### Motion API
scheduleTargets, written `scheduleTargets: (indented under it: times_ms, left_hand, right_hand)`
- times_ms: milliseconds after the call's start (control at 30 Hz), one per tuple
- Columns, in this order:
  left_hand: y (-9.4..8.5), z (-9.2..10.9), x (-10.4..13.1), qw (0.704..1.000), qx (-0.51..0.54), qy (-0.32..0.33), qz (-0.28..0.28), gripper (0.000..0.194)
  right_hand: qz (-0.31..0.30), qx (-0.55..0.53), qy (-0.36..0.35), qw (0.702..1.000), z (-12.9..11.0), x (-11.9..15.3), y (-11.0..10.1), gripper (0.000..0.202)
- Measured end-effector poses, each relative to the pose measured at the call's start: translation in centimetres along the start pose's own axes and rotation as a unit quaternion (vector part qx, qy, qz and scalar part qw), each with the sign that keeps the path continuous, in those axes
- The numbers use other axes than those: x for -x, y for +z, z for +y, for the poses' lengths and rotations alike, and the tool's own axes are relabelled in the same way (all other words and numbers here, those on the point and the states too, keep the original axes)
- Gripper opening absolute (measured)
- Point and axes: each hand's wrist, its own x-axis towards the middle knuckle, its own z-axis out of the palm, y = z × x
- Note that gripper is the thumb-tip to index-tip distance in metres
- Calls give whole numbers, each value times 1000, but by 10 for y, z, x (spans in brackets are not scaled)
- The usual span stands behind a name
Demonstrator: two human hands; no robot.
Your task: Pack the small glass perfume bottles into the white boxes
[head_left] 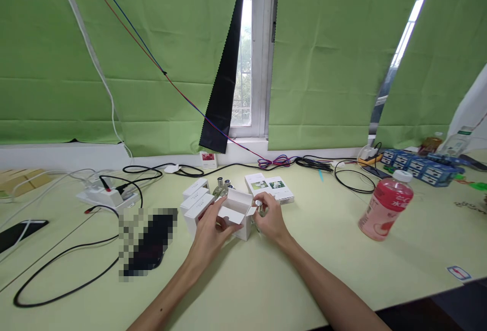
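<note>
My left hand is wrapped round a small white carton, whose top flaps stand open. Right beside the carton, my right hand pinches a small glass bottle with a silver cap; fingers hide most of its body. Closed white boxes stand in a row just left of the carton. Behind it are several glass bottles with silver caps, partly covered by the open flap. Two flat white boxes with flower pictures lie beyond my right hand.
A pink drink bottle stands at the right, before blue patterned boxes. On the left are a dark, partly pixelated phone-like object, a power strip and looping black cable. Coiled wires run along the wall.
</note>
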Motion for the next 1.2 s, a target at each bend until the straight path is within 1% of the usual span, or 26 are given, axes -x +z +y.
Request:
scheduleTargets:
  times_ms: [133,367,467,567,700,767,900,1000,1100,1200]
  left_hand:
    - [-2,3,0,1000,-10,12,9,57]
    - [-6,6,0,998,-53,40,23,55]
    - [-6,5,0,997,-52,45,31,51]
    - [-5,5,1,998,-39,37,40,50]
    - [-4,7,3,999,-33,6,26,52]
    - [-3,8,4,999,-39,5,27,52]
    - [-2,8,5,995,-65,47,58,45]
    - [-1,7,6,989,-91,83,79,39]
    - [-1,7,6,983,-116,100,96,36]
    - [-1,7,6,978,-141,114,101,33]
  right_hand:
    - [-11,-2,-10,1000,2,-1,-3,18]
    - [-38,4,-37,999,6,-3,-7,22]
    - [-41,6,-39,998,5,-3,-8,23]
    - [-40,4,-31,999,3,-3,-9,25]
    - [-36,5,-22,999,1,-3,-9,27]
    - [-33,7,-20,999,1,-3,-8,26]
    - [-29,16,-6,999,1,-2,-7,27]
    - [-34,17,3,999,-1,-1,-7,23]
    - [-40,18,9,999,-4,-1,-8,20]
    - [-46,21,10,999,-5,-1,-7,22]
